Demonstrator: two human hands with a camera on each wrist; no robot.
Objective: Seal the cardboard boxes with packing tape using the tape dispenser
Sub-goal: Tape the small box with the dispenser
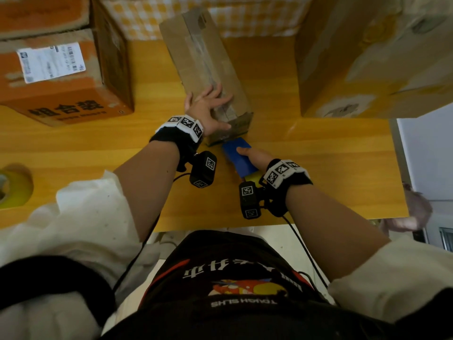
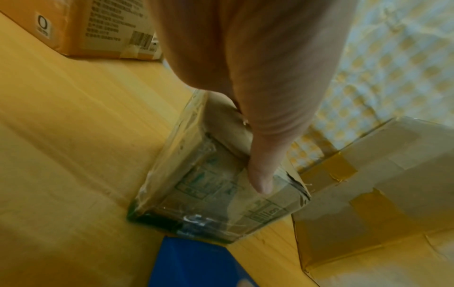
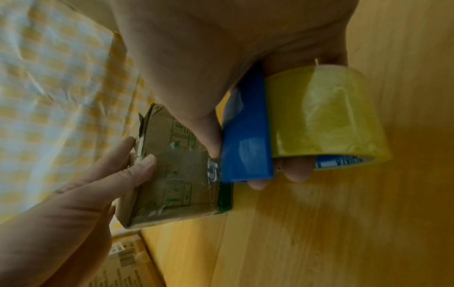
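1. Head view, nearest first: the right hand (image 1: 255, 155) grips the blue tape dispenser (image 1: 239, 155) just above the near part of the wooden worktop (image 1: 318, 168), thumb lying on its top face.
2. Right wrist view shows that hand's fingers (image 3: 297, 172) curled through the core of the yellowish tape roll (image 3: 326, 116) mounted on the dispenser.
3. The dispenser's front edge meets the near end face of the narrow cardboard box (image 1: 208, 62), low down by the worktop; whether tape is already stuck there is hard to tell, since the glossy film blurs.
4. The left hand (image 1: 208, 111) holds the near end of that box, fingers spread over its top face and the thumb (image 2: 260, 174) pressed down over the end face.
5. The box lies lengthwise away from the person in the middle of the worktop, with clear tape along its top seam.
6. At the far left stands an orange printed carton (image 1: 61, 69) with a white shipping label (image 1: 51, 62).
7. At the far right stands a large brown carton (image 1: 375, 57) with patches of tan tape.
8. A spare tape roll (image 1: 14, 185) sits at the worktop's left edge.
9. Beyond the worktop lies a yellow-checked cloth (image 1: 257, 13).
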